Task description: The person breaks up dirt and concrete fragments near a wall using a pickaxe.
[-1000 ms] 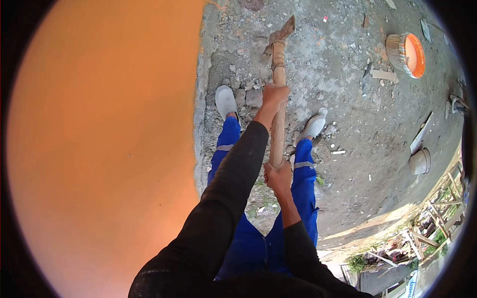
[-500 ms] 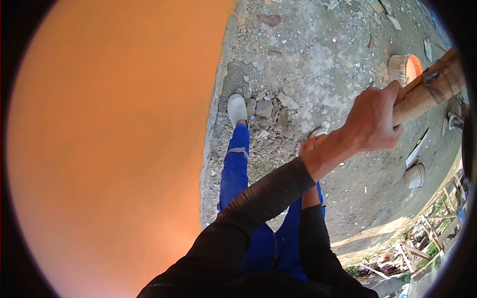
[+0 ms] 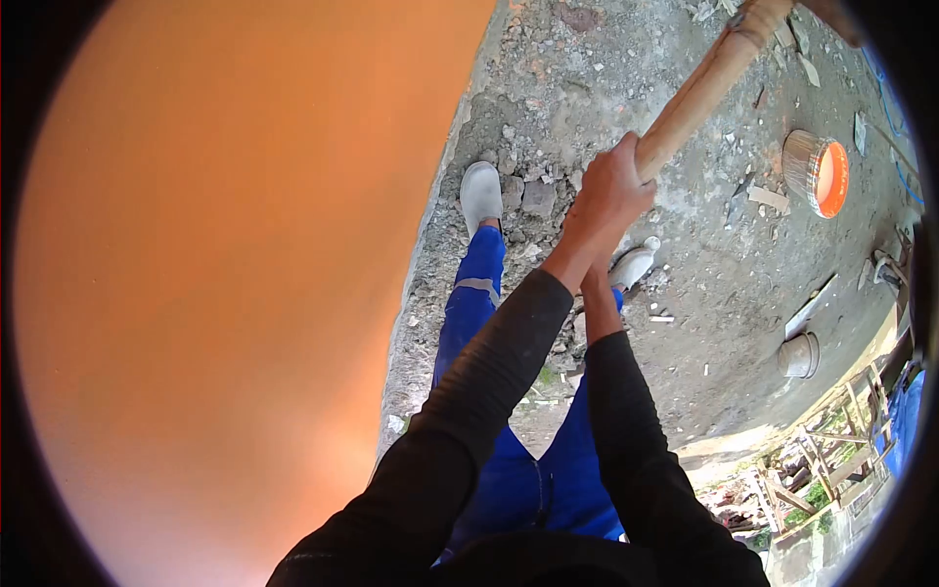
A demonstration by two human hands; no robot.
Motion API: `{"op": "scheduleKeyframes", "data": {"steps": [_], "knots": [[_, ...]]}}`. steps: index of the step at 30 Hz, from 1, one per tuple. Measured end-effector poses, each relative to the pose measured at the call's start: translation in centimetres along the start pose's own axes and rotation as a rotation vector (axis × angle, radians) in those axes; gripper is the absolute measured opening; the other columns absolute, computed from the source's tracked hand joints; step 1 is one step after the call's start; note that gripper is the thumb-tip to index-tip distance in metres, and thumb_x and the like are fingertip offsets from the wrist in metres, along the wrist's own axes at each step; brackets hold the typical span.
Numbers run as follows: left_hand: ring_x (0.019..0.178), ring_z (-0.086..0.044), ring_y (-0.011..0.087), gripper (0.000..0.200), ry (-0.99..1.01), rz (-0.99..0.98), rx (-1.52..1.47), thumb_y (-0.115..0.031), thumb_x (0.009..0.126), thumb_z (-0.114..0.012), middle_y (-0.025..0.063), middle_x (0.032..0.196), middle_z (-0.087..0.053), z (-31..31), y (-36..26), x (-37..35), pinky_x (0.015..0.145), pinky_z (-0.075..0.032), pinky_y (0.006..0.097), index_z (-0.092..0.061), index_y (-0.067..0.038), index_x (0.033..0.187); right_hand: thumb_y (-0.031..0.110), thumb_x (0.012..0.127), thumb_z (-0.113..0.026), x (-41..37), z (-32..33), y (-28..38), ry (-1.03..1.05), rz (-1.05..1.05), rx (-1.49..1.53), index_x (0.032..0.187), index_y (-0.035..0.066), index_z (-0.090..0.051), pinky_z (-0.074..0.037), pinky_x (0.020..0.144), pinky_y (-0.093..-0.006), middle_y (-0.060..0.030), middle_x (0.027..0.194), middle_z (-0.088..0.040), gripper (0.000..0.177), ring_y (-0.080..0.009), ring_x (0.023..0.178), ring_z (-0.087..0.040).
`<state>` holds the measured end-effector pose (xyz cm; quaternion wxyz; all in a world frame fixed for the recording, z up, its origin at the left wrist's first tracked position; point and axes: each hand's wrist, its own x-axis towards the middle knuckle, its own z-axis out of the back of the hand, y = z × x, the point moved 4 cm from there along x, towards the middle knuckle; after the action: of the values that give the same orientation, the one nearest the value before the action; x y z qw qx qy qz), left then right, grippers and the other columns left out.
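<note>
A thick bamboo-like pole [image 3: 706,93] slants up and to the right from my hands. My left hand [image 3: 608,196] is wrapped tightly round it, knuckles outward. Close below, my right hand [image 3: 595,279] sits in line with the pole's lower end, closed round it and mostly hidden behind my left wrist. Near the upper end is a bound joint, and a brown part [image 3: 831,18] there runs out of view. To the left rises a smooth orange wall [image 3: 225,245].
An orange-rimmed paint bucket [image 3: 814,174] stands on the rough ground to the right. Farther down are a grey bucket [image 3: 799,356] and a flat board [image 3: 810,307]. Rubble [image 3: 538,199] lies by my feet, and broken timber [image 3: 812,474] is piled at lower right.
Both hands have drawn closer together, my left one moving left. The pole has swung from pointing right to a steeper slant upward. My view has shifted, showing more of the orange-rimmed bucket.
</note>
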<state>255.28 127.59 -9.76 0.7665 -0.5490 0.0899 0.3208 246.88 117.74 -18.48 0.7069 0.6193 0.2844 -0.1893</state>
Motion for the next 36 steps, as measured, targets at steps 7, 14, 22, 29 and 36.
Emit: {"op": "scheduleKeyframes", "data": {"steps": [7,14,22,29,36], "knots": [[0.104,-0.070,0.0439,0.063,0.115,0.544,-0.035,-0.013,0.073,-0.073,0.0289,0.110,-0.071,-4.5,14.1,-2.2,0.091,-0.055,0.0510,-0.050,0.002,0.130,0.016,0.086,-0.076,-4.5,1.9,-4.3,0.142,-0.319,-0.237,0.080,-0.008,-0.066,-0.048,0.052,-0.0352,-0.0126,0.075,-0.070,0.026,-0.0141,0.064,-0.065],[0.079,-0.074,0.0340,0.074,0.085,0.502,-0.487,-0.014,0.072,-0.081,0.0263,0.111,-0.067,-7.9,7.0,6.7,0.070,-0.063,0.0406,-0.040,0.007,0.129,0.008,0.086,-0.064,1.3,5.2,11.8,0.247,-0.510,-0.098,0.085,-0.005,-0.059,-0.049,0.044,-0.0336,-0.0079,0.064,-0.058,0.014,-0.0166,0.048,-0.057],[0.061,-0.072,0.0263,0.029,-0.092,0.625,-0.113,-0.012,0.072,-0.073,0.0176,0.077,-0.071,-14.3,13.4,-6.4,0.057,-0.057,0.0378,-0.068,0.004,0.096,0.007,0.080,-0.067,-22.4,15.6,-0.8,0.102,-0.552,-0.398,0.096,-0.005,-0.057,-0.049,0.043,-0.0353,-0.0100,0.061,-0.061,0.022,-0.0194,0.046,-0.062],[0.077,-0.073,0.0367,0.038,-0.099,0.394,0.010,-0.012,0.069,-0.073,0.0204,0.084,-0.072,-14.6,5.6,-14.6,0.070,-0.058,0.0439,-0.065,0.001,0.104,0.013,0.079,-0.076,-28.0,19.1,-7.1,0.024,-0.283,-0.402,0.106,-0.006,-0.061,-0.056,0.064,-0.0388,-0.0184,0.080,-0.069,0.036,-0.0263,0.070,-0.072],[0.062,-0.067,0.0421,0.039,-0.180,-0.590,-0.363,-0.009,0.063,-0.075,0.0228,0.068,-0.062,-6.3,-26.9,-8.8,0.058,-0.051,0.0479,-0.054,0.003,0.094,0.024,0.105,-0.061,-9.6,16.7,8.0,-0.167,-0.009,-0.179,0.105,0.011,-0.048,-0.046,0.063,-0.0263,-0.0024,0.074,-0.053,0.018,-0.0117,0.064,-0.049]]}}
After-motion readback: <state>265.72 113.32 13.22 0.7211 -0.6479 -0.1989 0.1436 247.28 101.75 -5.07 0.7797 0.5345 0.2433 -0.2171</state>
